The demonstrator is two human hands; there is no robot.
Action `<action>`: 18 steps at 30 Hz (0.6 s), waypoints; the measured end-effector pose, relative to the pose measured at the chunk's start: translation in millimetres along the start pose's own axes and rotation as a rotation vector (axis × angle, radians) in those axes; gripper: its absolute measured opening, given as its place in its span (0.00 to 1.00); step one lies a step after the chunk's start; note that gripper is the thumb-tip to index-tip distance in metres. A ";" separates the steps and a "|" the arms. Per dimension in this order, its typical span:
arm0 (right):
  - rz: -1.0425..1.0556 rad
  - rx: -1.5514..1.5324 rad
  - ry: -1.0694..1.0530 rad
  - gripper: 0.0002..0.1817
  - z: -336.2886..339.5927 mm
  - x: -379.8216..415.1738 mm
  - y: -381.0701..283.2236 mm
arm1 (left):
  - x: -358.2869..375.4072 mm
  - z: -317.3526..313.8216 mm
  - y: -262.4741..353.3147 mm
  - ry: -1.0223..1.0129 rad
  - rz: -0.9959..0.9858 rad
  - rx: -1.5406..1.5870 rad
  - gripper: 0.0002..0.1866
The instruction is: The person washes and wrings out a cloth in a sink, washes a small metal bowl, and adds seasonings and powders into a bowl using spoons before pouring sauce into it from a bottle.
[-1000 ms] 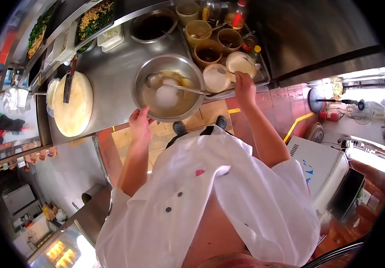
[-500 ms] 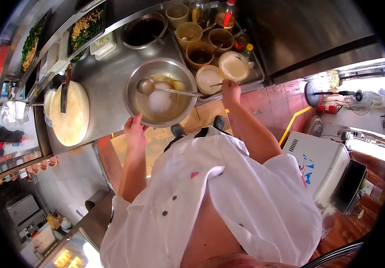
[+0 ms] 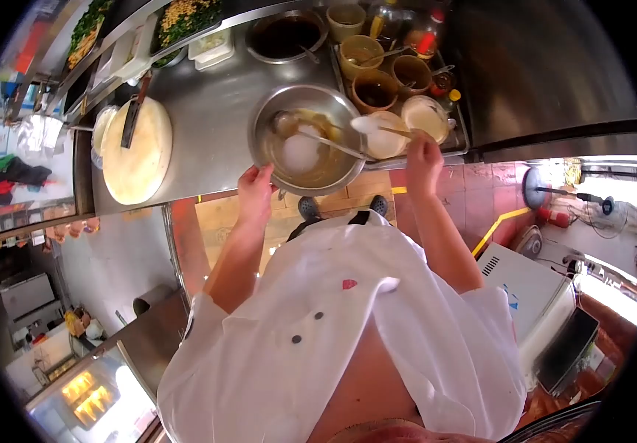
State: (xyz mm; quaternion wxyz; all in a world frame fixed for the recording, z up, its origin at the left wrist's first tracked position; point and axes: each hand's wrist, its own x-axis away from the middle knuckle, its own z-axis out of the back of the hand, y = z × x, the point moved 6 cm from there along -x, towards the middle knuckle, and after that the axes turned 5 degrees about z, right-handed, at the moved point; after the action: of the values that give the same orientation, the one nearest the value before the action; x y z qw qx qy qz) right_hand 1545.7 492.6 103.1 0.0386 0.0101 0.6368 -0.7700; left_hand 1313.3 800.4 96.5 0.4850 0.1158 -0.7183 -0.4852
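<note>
My left hand (image 3: 256,193) grips the near-left rim of a steel mixing bowl (image 3: 261,107). Inside lie a mound of white powder (image 3: 300,153), yellowish-brown liquid and a ladle (image 3: 333,145) whose handle rests over the right rim. My right hand (image 3: 425,156) is closed around the handle of a spoon (image 3: 396,132). Heaped with white powder, the spoon's head (image 3: 365,125) is over the bowl's right edge, above a tub of white powder (image 3: 386,145). A second tub with pale contents (image 3: 425,122) stands beside that one.
Behind the tubs, a tray holds brown sauce pots (image 3: 374,90) and bottles (image 3: 426,40). A bowl of dark liquid (image 3: 287,35) stands at the back. On the left, a cleaver (image 3: 134,118) lies on a round chopping board (image 3: 145,159). The steel counter's (image 3: 204,111) front edge runs past my left hand.
My right hand has raised the spoon out of the tub, now heaped with white powder, its head toward the bowl. My left hand stays at the bowl's rim. The whole view has shifted.
</note>
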 end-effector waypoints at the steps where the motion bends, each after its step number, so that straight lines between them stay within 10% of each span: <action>1: 0.084 0.012 -0.050 0.10 -14.1 11.3 -24.3 | -2.0 -3.7 -1.3 -0.019 0.004 -0.002 0.14; 5: 0.462 0.174 -0.381 0.09 -58.9 35.4 -82.2 | 0.7 -16.4 6.3 -0.062 0.005 0.005 0.13; 18: 0.397 0.459 -0.008 0.09 7.4 -16.1 70.8 | 13.7 -3.1 10.8 0.046 -0.027 0.033 0.13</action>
State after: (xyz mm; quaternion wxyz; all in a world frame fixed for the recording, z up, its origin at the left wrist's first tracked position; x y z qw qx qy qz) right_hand 1567.1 472.9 36.2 0.1877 0.1398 0.4314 -0.8713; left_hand 1312.2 795.3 113.5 0.4929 0.1446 -0.7132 -0.4770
